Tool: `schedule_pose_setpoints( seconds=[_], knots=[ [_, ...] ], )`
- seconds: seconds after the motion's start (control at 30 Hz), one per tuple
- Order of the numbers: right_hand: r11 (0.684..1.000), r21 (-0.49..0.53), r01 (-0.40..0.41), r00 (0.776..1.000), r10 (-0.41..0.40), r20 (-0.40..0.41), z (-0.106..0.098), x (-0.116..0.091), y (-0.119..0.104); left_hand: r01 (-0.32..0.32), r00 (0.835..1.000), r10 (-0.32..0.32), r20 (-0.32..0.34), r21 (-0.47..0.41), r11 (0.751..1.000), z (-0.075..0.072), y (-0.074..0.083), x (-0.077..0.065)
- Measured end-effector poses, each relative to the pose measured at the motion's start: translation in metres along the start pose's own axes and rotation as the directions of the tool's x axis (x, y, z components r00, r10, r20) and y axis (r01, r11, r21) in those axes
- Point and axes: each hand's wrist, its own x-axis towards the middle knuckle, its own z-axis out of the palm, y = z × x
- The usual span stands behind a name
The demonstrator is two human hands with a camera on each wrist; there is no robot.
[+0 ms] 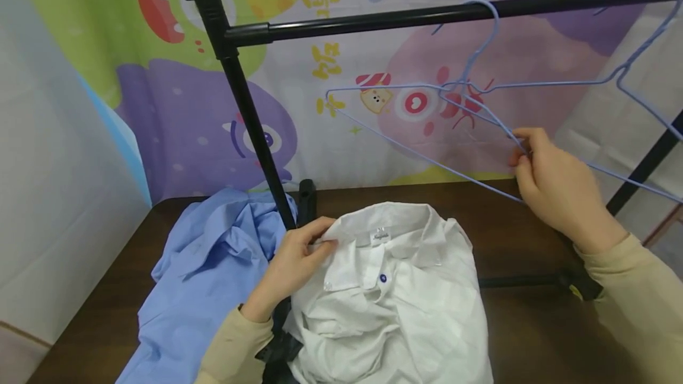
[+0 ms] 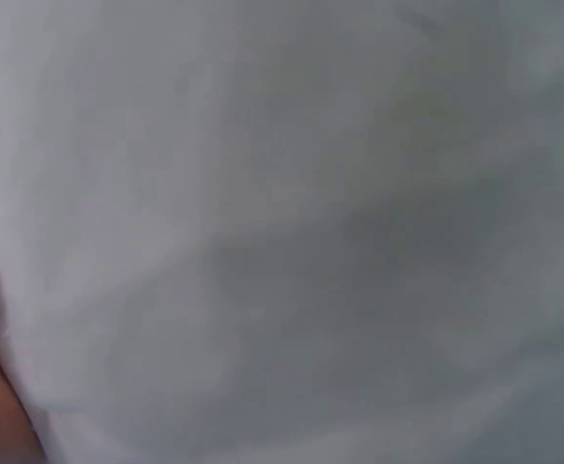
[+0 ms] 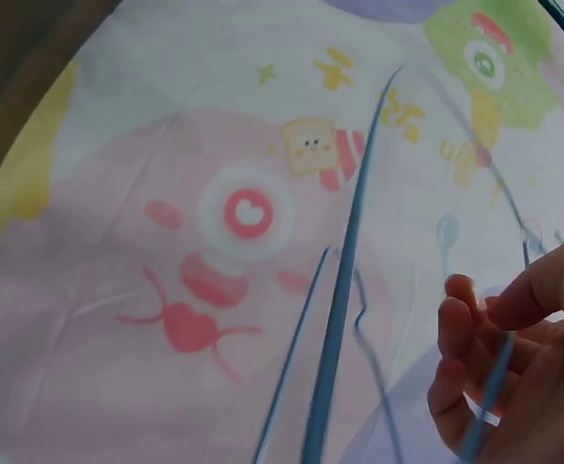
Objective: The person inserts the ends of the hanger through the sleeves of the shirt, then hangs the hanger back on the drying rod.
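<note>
My left hand [image 1: 290, 268] pinches the collar of a white shirt [image 1: 421, 313] at its left side, thumb on the front. The shirt lies with its collar upward, showing a neck label and a dark blue button. My right hand [image 1: 560, 188] pinches the right sloping wire of a blue wire hanger [image 1: 464, 83], whose hook loops over the black rail [image 1: 363, 21]. In the right wrist view thin hanger wires [image 3: 344, 271] cross in front of the right hand [image 3: 514, 358]. Blurred white cloth [image 2: 262, 193] fills most of the left wrist view.
A crumpled light blue shirt [image 1: 213, 253] lies on the brown table [image 1: 533, 330], left of the rack's black post [image 1: 251, 117]. Another blue hanger [image 1: 635, 67] hangs farther right on the rail. Behind stands a cartoon-printed curtain [image 1: 341, 147].
</note>
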Motion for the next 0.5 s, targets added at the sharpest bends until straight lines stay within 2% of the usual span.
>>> schedule_pose_setpoints(
  seconds=[0.1, 0.17, 0.33, 0.4, 0.5],
  knots=[
    [1.0, 0.003, 0.01, 0.998, -0.01, 0.067, 0.0, 0.014, -0.009, -0.005, 1.0, 0.005, 0.001, 0.0, 1.0, -0.001, 0.001, -0.001],
    [1.0, 0.001, 0.01, 0.989, -0.01, 0.147, -0.001, 0.024, -0.013, -0.008, 1.0, 0.008, 0.003, 0.0, 1.0, -0.001, 0.001, -0.001],
    [0.999, -0.04, 0.012, 0.935, 0.003, 0.354, -0.005, 0.043, -0.017, -0.011, 1.0, 0.011, 0.003, 0.014, 1.0, 0.0, 0.001, -0.001],
    [0.998, -0.06, 0.005, 0.916, 0.02, 0.402, -0.005, 0.05, -0.018, -0.008, 1.0, 0.008, 0.003, 0.018, 1.0, -0.001, 0.002, -0.001],
    [0.997, -0.074, -0.026, 0.898, 0.056, 0.436, -0.004, 0.059, -0.018, -0.013, 1.0, 0.013, 0.009, 0.023, 1.0, -0.001, 0.003, -0.001]
  ],
)
